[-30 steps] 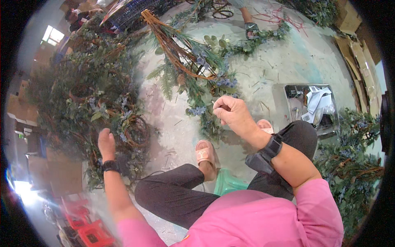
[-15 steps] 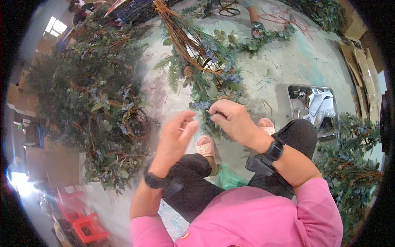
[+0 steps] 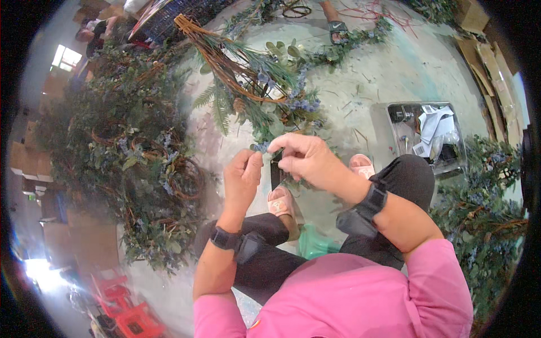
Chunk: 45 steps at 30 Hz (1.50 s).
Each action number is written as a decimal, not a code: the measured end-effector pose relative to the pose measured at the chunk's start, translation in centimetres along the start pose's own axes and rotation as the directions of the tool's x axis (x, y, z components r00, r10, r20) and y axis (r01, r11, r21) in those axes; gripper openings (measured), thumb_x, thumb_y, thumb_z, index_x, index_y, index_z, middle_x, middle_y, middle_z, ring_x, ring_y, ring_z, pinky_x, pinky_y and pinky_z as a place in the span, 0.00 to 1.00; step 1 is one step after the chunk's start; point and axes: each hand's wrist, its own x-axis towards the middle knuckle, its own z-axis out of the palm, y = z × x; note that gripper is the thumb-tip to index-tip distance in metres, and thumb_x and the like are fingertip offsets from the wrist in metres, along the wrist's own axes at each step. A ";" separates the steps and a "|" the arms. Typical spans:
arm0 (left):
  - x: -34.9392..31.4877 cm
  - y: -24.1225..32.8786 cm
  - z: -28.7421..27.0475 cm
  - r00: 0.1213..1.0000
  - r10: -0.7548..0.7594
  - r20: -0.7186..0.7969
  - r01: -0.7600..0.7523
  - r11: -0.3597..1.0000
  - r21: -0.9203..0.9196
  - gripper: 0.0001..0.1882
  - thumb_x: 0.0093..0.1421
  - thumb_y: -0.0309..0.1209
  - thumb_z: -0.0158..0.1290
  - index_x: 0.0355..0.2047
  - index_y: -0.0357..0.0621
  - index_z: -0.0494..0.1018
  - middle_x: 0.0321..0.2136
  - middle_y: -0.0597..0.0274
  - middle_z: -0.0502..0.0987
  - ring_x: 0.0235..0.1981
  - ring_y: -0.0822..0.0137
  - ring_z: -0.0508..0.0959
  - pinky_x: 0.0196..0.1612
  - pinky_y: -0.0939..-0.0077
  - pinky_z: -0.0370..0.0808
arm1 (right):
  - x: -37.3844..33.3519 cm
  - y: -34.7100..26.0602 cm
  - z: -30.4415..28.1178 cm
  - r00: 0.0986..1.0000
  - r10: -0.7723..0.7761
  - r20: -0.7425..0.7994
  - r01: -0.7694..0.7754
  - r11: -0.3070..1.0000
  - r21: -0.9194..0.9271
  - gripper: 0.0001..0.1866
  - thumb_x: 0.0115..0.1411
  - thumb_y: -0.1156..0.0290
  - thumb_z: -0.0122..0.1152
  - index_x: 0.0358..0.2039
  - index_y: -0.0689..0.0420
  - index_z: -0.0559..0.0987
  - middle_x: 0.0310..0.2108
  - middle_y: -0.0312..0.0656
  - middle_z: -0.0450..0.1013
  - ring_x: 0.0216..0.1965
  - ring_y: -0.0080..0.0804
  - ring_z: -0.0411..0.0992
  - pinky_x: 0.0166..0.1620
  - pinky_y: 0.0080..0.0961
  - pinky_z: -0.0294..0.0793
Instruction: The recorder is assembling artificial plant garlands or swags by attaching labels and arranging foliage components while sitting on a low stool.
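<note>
My left hand [image 3: 242,176] is closed, thumb pressed to forefinger; anything pinched there is too small to name. Just to its right, my right hand [image 3: 309,160] has curled fingers, its forefinger reaching toward the left fingertips. What the right fingers hold, if anything, I cannot make out. A narrow dark strip [image 3: 276,170] shows below the gap between the hands; whether either hand touches it is unclear. Beyond my fingers lies a swag of brown twigs and greenery [image 3: 239,67], with blue flowers [image 3: 304,105] and a pine cone [image 3: 239,105]. Its near end reaches the fingertips.
A heap of greenery wreaths [image 3: 135,141] fills the left side, with more greenery [image 3: 479,225] at right. A clear tray [image 3: 457,163] holds papers and black items. Red stools [image 3: 138,321] stand lower left, flattened cardboard [image 3: 496,84] far right. Another person's foot [image 3: 338,32] is near the top.
My left hand has turned upright and closed its fingers near the right hand. The right hand has shifted slightly left. The whole view has swung a little.
</note>
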 end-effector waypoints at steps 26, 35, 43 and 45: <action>1.0 0.2 1.4 0.983 0.170 0.064 -0.181 0.957 0.227 0.09 0.57 0.28 0.49 0.22 0.36 0.68 0.13 0.63 0.66 0.16 0.75 0.63 0.20 0.80 0.62 | 2.1 3.7 0.6 0.997 0.021 -0.074 0.003 0.951 0.308 0.07 0.52 0.75 0.52 0.21 0.64 0.73 0.19 0.37 0.71 0.24 0.20 0.71 0.29 0.18 0.69; 4.1 -0.8 2.0 0.946 0.323 0.007 -0.298 0.863 0.407 0.09 0.56 0.29 0.50 0.22 0.37 0.67 0.14 0.55 0.65 0.15 0.65 0.63 0.20 0.74 0.62 | 3.3 5.4 -0.6 0.993 0.102 -0.066 -0.077 0.948 0.310 0.05 0.52 0.73 0.55 0.24 0.61 0.75 0.21 0.30 0.69 0.25 0.15 0.64 0.30 0.14 0.62; 6.3 -1.0 3.2 0.962 0.258 0.094 -0.275 0.909 0.314 0.09 0.57 0.29 0.49 0.23 0.37 0.67 0.14 0.60 0.64 0.17 0.73 0.62 0.21 0.78 0.62 | 4.1 5.8 -2.2 0.959 0.267 -0.096 -0.178 0.829 0.530 0.06 0.51 0.73 0.59 0.26 0.63 0.78 0.22 0.33 0.72 0.23 0.16 0.66 0.27 0.14 0.64; 6.5 -1.1 3.6 0.959 0.246 0.143 -0.277 0.918 0.283 0.09 0.57 0.29 0.49 0.23 0.37 0.67 0.14 0.61 0.64 0.17 0.74 0.62 0.22 0.78 0.62 | 4.3 6.2 -2.8 0.964 0.267 -0.019 -0.204 0.777 0.595 0.06 0.51 0.73 0.60 0.25 0.63 0.77 0.23 0.34 0.73 0.24 0.17 0.67 0.29 0.15 0.65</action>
